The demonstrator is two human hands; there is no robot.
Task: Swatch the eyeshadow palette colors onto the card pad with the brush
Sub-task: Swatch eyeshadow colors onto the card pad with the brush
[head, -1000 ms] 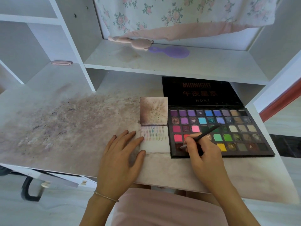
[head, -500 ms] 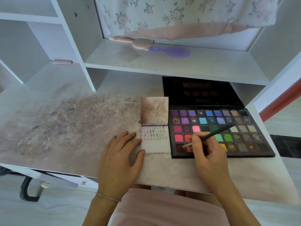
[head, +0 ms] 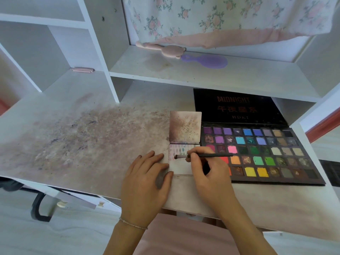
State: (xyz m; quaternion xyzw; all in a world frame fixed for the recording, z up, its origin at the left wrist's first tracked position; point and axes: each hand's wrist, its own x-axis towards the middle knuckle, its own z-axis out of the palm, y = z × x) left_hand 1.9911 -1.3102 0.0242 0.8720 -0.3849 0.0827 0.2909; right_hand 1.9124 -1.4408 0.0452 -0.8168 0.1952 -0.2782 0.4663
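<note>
From the head camera, the right hand pinches a thin dark brush between curled fingers and thumb, the handle lying almost level and pointing right. The brush tip sits at the left part of the card pad, on or just over the lower white page, below a row of small colour swatches; contact cannot be told. The pad lies open on the table, its stained upper leaf folded back away from the person.

The left hand lies flat on the table just left of the pad, fingers straight and spread, holding nothing; its thumb touches the pad's lower left corner. A thin bracelet circles that wrist.

The eyeshadow palette lies open just right of the pad, edge against it, its black lid propped up behind with "MIDNIGHT" printed on it. The right hand covers part of the palette's lower left pans.

On the shelf above lie a purple hairbrush and a pink one, their ends touching, under a floral cloth.
</note>
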